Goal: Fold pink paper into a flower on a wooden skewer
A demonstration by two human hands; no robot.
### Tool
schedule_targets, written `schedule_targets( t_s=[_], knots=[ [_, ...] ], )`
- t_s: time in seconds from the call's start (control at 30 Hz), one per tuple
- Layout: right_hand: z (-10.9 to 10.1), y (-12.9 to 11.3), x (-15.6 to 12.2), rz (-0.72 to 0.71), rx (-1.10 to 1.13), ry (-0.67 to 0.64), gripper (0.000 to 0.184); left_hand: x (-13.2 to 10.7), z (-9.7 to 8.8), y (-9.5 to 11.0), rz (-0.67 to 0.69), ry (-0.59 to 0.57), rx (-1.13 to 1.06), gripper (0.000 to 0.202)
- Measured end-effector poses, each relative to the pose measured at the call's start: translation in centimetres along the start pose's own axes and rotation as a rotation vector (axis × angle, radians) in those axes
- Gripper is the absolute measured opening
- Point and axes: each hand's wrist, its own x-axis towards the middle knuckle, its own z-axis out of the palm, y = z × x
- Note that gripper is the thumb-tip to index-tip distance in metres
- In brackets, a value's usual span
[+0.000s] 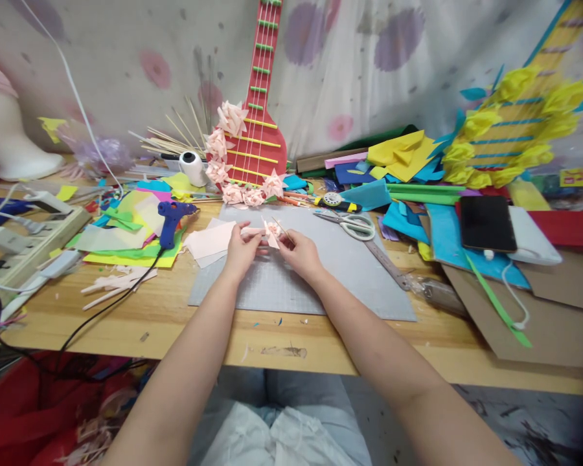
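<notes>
A small pale pink paper flower [273, 229] is between my hands, above the grey cutting mat [359, 285]. My right hand [298, 254] is closed on the flower's side, with a thin wooden stick [284, 228] in its fingers. From the left, my left hand [243, 251] pinches a pale pink paper strip [253, 231] that reaches toward the flower; the exact fingertip contact is too small to make out. Pale pink paper sheets [208, 243] lie beside my left hand. Behind stands a red paper guitar [265, 139] trimmed with similar pink flowers.
Left are a blue glue gun [168, 223] with its cord, coloured paper and a power strip [19, 255]. To the right lie scissors [357, 226], a metal ruler [386, 264], a yellow cutter [337, 202], a phone [487, 223] and cardboard [544, 330]. A yellow paper guitar [505, 129] stands back right.
</notes>
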Motion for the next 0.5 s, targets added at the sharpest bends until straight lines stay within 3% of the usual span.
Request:
schedule_targets(
  t_s=[0.1,0.2,0.3,0.5],
  knots=[
    [-0.1,0.2,0.1,0.069,-0.047,0.054,0.02,0.1,0.1,-0.4,0.076,0.068,0.034,0.048],
    [-0.3,0.4,0.2,0.127,-0.102,0.085,0.017,-0.4,0.3,-0.7,0.257,0.12,0.216,0.041],
    [-0.4,0.7,0.2,0.136,-0.122,0.09,0.016,-1.3,0.7,-0.6,0.393,0.095,0.386,0.039],
    [-0.1,1.0,0.3,0.019,-0.059,0.027,0.012,-1.9,1.2,-0.8,0.424,0.032,0.512,0.048]
  ],
)
